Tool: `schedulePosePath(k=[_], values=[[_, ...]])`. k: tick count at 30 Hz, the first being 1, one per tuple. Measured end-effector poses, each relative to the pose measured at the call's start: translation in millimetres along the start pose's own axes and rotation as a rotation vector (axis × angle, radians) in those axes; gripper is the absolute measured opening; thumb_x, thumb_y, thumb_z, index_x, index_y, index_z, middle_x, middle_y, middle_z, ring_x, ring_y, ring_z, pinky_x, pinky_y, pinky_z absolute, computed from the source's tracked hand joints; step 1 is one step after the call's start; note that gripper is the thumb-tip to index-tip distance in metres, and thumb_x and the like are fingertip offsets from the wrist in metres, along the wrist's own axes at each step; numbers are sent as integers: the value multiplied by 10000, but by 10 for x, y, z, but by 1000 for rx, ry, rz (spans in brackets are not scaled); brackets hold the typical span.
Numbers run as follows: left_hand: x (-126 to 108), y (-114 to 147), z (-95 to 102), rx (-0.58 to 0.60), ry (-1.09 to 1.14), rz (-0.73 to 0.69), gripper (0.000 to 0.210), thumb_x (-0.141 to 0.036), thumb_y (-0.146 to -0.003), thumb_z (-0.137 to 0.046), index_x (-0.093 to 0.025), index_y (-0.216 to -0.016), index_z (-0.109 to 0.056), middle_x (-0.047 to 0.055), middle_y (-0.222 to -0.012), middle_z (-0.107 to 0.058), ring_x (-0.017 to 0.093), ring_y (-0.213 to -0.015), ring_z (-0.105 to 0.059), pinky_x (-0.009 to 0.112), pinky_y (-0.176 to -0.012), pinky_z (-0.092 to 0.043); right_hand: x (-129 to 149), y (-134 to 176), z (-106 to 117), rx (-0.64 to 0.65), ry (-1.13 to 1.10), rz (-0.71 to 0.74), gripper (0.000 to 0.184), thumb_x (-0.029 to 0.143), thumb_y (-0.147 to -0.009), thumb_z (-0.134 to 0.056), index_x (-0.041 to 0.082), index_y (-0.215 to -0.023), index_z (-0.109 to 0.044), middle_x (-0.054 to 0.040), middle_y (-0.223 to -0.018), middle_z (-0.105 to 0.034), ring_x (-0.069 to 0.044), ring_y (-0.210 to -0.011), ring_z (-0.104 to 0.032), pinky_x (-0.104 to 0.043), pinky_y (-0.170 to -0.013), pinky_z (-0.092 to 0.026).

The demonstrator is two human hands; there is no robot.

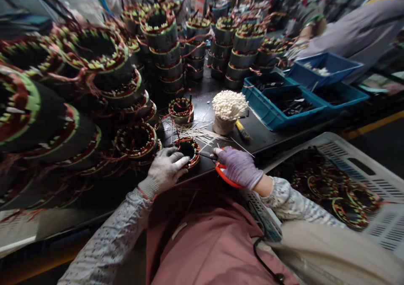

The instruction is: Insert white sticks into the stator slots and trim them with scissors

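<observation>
Currently, the gloved right hand [241,167] is clamping around red-handled scissors [225,177], whose dark blades are pointing left at the right rim of a wire-wound ring [197,159]. This ring is sitting at the near edge of the dark table [202,88]. The left hand [166,169] (white-gloved, fingers slightly apart) is lying against the ring's left side; whether it is gripping, I cannot tell. Just beyond, loose white sticks [197,130] are lying scattered, with a second, smaller-looking ring [185,117] standing behind them. Right of the sticks, a holder [223,126] is carrying a round-headed white bundle [229,103], a yellow-handled tool [241,129] lying beside it. Farther right, blue bins [276,124] are standing; stacked rings [170,55] are filling the left and far side.
</observation>
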State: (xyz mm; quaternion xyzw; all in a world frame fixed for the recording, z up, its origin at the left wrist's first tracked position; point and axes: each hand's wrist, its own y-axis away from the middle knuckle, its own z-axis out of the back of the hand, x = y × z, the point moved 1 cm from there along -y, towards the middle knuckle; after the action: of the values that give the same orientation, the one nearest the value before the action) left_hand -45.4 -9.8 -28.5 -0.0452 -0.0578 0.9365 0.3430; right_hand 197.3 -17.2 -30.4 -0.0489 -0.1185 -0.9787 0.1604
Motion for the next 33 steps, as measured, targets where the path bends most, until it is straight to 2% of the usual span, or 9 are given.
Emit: schedulePosePath(k=[3, 6, 10, 13, 17, 20, 28, 31, 33], values=[[33, -6, 2, 8, -2, -7, 302, -385, -883, -537, -270, -1130, -667, 39, -1097, -694, 283, -1111, -535, 457, -933, -436, -7, -23, -29, 33, -22, 18, 448, 356, -864, -488, 175, -1270, -535, -134, -1070, -669, -247, -914, -651, -287, -709, -444], [-40, 11, 119, 50, -43, -18, 311, -372, -880, -542, -259, -1149, -651, 44, -1143, -682, 296, -1141, -538, 507, -975, -409, -109, -40, -76, 67, -93, 10, 460, 325, -855, -505, 171, -1288, -526, -118, -1069, -694, -238, -954, -657, -276, -761, -452], [-396, -4, 341, 101, -211, 5, 435, -302, -834, -599, -246, -1264, -563, 118, -1334, -562, 381, -1280, -438, 669, -1055, -229, -275, -172, -108, 58, -139, -84, 480, 332, -859, -504, 175, -1314, -503, -106, -1083, -701, -233, -936, -669, -283, -779, -462], [-596, -132, 297, 143, -267, 50, 514, -242, -837, -575, -219, -1342, -483, 160, -1311, -567, 364, -1220, -508, 608, -1053, -299, -269, -357, -74, 63, -160, -33, 485, 322, -842, -539, 160, -1298, -510, -113, -1128, -684, -231, -981, -656, -275, -806, -461], [-492, -311, 11, 253, -248, 70, 567, -136, -829, -534, -152, -1383, -415, 107, -980, -691, 234, -902, -653, 491, -1055, -366, -166, -561, -11, 86, -160, 37, 420, 325, -856, -528, 139, -1231, -559, -125, -1106, -686, -250, -972, -654, -294, -808, -469], [-352, -327, -88, 229, -195, 9, 597, -130, -826, -524, -139, -1403, -371, 52, -823, -674, 202, -800, -639, 473, -1073, -347, -127, -631, 14, 99, -184, 79, 399, 343, -859, -526, 138, -1196, -587, -123, -1086, -689, -253, -951, -655, -303, -803, -479], [-269, -308, -92, 223, -96, -38, 616, -166, -831, -506, -155, -1420, -327, 47, -895, -677, 192, -828, -625, 474, -1089, -293, -227, -597, -34, 83, -218, 122, 318, 235, -831, -529, 131, -1106, -650, -117, -983, -717, -240, -885, -669, -311, -799, -490], [-299, -288, 96, 274, -78, -58, 636, -198, -818, -535, -192, -1420, -331, 52, -950, -682, 204, -870, -632, 482, -1053, -324, -356, -466, -159, -41, -303, 126, 335, 232, -804, -542, 173, -1119, -641, -81, -974, -726, -216, -842, -675, -295, -771, -498], [-339, -231, 384, 287, -97, -84, 680, -207, -804, -552, -228, -1436, -303, 61, -1014, -676, 211, -894, -631, 482, -1022, -346, -460, -374, -256, -102, -331, 92, 347, 249, -807, -532, 195, -1135, -630, -68, -940, -732, -213, -806, -679, -296, -739, -502]])
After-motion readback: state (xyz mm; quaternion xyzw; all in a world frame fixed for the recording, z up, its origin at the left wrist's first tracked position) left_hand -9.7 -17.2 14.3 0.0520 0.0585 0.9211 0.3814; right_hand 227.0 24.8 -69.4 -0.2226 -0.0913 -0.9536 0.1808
